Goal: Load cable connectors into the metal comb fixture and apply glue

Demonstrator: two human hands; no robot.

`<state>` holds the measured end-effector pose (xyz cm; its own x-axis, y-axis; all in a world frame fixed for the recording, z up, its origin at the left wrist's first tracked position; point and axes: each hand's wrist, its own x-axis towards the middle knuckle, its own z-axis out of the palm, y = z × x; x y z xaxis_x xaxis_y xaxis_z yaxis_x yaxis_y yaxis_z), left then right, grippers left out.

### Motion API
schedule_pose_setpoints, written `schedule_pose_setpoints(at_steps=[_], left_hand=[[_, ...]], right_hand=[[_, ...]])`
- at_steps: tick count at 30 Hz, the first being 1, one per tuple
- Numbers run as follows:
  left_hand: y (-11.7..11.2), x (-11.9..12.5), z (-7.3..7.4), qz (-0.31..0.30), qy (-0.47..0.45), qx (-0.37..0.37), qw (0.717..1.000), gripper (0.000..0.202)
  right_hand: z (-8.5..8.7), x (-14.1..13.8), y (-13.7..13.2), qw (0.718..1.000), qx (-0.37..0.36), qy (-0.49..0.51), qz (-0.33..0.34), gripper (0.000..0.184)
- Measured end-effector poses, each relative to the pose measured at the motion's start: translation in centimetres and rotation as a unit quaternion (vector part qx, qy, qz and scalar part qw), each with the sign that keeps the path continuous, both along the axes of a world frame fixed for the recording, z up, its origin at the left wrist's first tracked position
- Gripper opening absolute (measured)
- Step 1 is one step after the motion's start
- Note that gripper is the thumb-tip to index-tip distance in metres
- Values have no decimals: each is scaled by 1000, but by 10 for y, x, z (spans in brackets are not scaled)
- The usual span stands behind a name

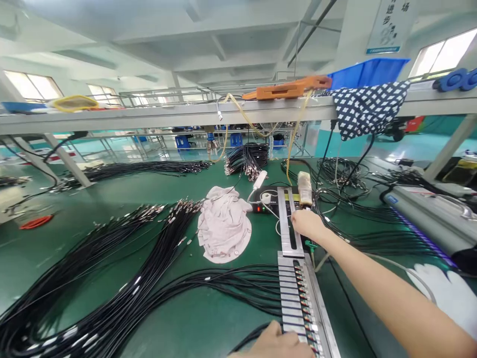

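Observation:
At the bottom edge my left hand point(276, 343), partly cut off, has its fingers curled over the near end of a long metal cable fixture point(292, 293). Black cables point(238, 278) enter the fixture's slots from the left, their small connector ends in a row along its right side. Farther up, my right hand point(308, 223) is closed at the right edge of a slotted metal plate point(285, 223), whose near end meets the fixture's far end. Just beyond that hand stands a pale wrapped handle-like object point(304, 186). My right fingertips are partly hidden.
A crumpled pale cloth point(223, 223) lies left of the plate. Bundles of black cables point(149, 278) spread over the green table. Behind the plate sits a black box point(264, 206) with indicator lights. A white glove point(443, 288) and a grey machine point(432, 214) are at right, below an overhead shelf point(149, 117).

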<state>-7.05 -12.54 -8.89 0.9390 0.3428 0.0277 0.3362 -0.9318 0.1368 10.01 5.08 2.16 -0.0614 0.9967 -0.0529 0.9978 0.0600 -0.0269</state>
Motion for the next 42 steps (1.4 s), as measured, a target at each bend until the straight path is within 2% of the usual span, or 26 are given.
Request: schedule_pose_setpoints(at_steps=[3, 5, 7, 9, 14, 17, 19, 23, 27, 30, 33, 36, 39, 42], left_hand=[[21, 1, 32, -27, 3, -58, 998, 25], [29, 6, 52, -14, -14, -72, 997, 30], [34, 15, 65, -4, -24, -89, 996, 28], [36, 23, 69, -11, -23, -106, 994, 23], [40, 26, 66, -21, -29, -134, 990, 19], [53, 22, 77, 4, -47, -135, 990, 18], [71, 24, 90, 42, -70, -118, 990, 18], [128, 39, 107, 179, -147, -61, 971, 19], [189, 59, 107, 291, -202, -3, 935, 36], [218, 70, 102, 332, -224, 52, 915, 55], [230, 79, 102, 312, -223, 97, 918, 76], [232, 89, 115, 245, -229, 165, 927, 79], [217, 98, 142, 112, -246, 296, 916, 51], [177, 105, 169, -33, -184, 371, 910, 27]], right_hand=[[-11, 27, -24, 999, -17, -10, -43, 31], [-21, 38, -36, 997, -44, -4, -66, 31], [-29, 42, -43, 994, -77, 16, -81, 31], [-35, 43, -42, 988, -107, 51, -95, 31], [-42, 46, -30, 963, -171, 167, -124, 35], [-44, 51, -24, 956, -161, 205, -136, 35], [-45, 53, -21, 958, -131, 211, -146, 33], [-44, 56, -19, 957, -80, 229, -161, 29], [-39, 62, -21, 944, -66, 286, -152, 27], [-33, 69, -28, 924, -77, 349, -134, 30], [-22, 77, -45, 902, -89, 413, -95, 33], [-2, 94, -74, 883, -109, 454, -51, 31], [25, 123, -108, 881, -157, 445, -5, 29], [49, 162, -140, 930, -192, 312, 41, 27]])
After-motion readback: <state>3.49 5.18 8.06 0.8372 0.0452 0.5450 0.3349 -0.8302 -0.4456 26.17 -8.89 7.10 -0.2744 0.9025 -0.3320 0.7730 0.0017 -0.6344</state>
